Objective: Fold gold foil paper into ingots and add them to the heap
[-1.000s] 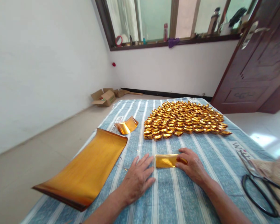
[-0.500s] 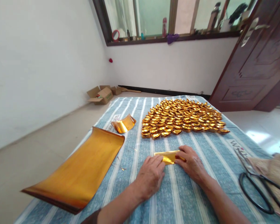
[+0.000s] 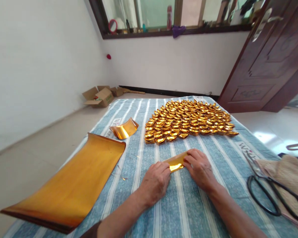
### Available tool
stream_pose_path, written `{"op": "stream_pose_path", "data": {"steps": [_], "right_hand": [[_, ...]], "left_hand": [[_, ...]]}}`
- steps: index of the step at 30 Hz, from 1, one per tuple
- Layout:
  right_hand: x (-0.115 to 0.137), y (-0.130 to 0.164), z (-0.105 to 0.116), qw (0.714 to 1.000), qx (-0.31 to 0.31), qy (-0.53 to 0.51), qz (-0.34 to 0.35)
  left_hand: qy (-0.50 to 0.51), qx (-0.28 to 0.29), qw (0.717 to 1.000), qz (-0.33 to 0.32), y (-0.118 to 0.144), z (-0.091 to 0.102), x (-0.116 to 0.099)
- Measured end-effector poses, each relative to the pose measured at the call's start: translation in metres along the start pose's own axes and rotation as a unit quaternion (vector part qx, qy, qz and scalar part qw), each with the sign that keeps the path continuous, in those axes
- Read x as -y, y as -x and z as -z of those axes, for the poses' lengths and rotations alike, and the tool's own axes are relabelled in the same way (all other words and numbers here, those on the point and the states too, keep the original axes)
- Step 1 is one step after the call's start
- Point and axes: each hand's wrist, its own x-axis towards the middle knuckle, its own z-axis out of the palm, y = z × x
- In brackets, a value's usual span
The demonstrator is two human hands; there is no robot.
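Between my two hands lies a folded strip of gold foil paper [image 3: 176, 162], just above the striped cloth. My left hand [image 3: 157, 180] pinches its left end, with the fingertips bent over the edge. At the other end, my right hand [image 3: 198, 167] grips the strip between thumb and fingers. Beyond them, many folded gold paper ingots [image 3: 188, 120] stand in tight rows. A large stack of gold foil sheets [image 3: 72, 178] rests to the left, its ends curling up. Behind that stack is a smaller curved piece of gold foil [image 3: 125, 129].
A blue-and-white striped cloth [image 3: 136, 218] covers the surface. Black-handled scissors [image 3: 263, 195] lie at the right beside a beige cloth [image 3: 288, 172]. On the floor, an open cardboard box [image 3: 99, 96] stands by the wall. A brown door [image 3: 265, 66] is at the right.
My hands have tilted the foil strip so its right end points farther away. The view has shifted slightly, moving the whole scene up and left.
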Motion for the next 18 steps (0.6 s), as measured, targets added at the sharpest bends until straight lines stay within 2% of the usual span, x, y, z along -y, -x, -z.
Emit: {"op": "stream_pose_path", "data": {"steps": [7,11,18], "right_hand": [[0.014,0.002,-0.004,0.998,-0.028,0.015,0.058],[0.025,0.005,-0.009,0.996,0.000,-0.007,0.091],[0.034,0.009,-0.016,0.993,0.043,0.023,0.111]], "left_hand": [[0.021,-0.023,1.000,0.004,-0.002,-0.002,0.005],[0.016,-0.032,0.999,-0.002,-0.003,-0.004,0.006],[-0.001,-0.051,0.999,-0.015,-0.003,-0.007,0.007]]}}
